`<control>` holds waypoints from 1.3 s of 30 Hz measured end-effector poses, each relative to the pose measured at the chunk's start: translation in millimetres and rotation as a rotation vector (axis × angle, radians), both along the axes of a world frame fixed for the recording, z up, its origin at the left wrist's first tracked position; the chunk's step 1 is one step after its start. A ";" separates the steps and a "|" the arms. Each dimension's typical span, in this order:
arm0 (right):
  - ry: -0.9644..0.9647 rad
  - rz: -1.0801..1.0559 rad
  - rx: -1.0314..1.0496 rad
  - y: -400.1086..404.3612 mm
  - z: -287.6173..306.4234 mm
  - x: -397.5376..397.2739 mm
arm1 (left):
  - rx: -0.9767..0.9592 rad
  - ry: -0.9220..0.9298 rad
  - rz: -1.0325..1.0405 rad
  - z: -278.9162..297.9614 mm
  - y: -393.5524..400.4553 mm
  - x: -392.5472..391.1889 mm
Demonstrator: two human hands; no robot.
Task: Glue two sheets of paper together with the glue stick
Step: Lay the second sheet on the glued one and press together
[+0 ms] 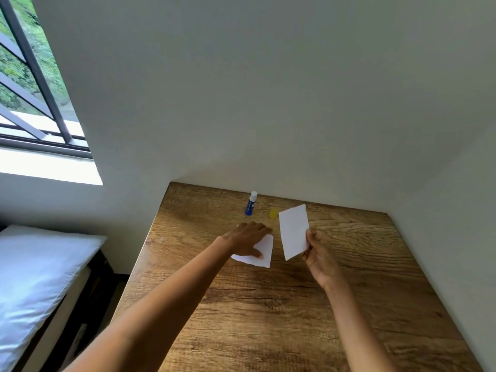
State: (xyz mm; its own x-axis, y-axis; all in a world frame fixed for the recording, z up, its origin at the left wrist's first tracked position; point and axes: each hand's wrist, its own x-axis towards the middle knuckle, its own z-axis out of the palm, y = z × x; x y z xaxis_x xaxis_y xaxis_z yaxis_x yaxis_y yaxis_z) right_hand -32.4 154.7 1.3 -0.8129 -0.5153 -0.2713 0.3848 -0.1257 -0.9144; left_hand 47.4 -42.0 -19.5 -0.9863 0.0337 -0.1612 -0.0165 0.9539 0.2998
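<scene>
On the counter: two white sheets, a glue stick and a small yellow piece sit toward the far edge of the wood-grain counter (308, 318), close to the wall.
Flat sheet: the sheet on the counter (264, 252) lies flat, its near edge looking slightly ragged; the left hand (248, 237) rests palm-down on it with fingers spread, pinning it rather than gripping it.
Held sheet: the second sheet (294, 230) is lifted off the counter and stands nearly upright, pinched at its right edge by the right hand (318, 251), thumb in front and fingers behind.
Glue stick: the blue glue stick (251, 204) stands upright behind the left hand, its white tip bared; the yellow piece (273, 213) just beside it is probably its cap, though it is too small to be sure.
Handling, paper: both sheets look very light and limp. They should bend or crease under a hard pinch and slide easily on smooth wood, so a flat palm is a sound way to hold one down.
Handling, glue stick: rigid, light and narrow-based, likely to tip if knocked; best taken around the barrel's middle.
Step in hand: seemingly bringing the held sheet toward the pinned one; whether glue is already on cannot be seen.
</scene>
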 end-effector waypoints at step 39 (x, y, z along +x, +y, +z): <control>-0.162 -0.114 -0.134 -29.8 -7.4 50.2 | 1.770 0.427 1.322 -12.8 20.5 70.0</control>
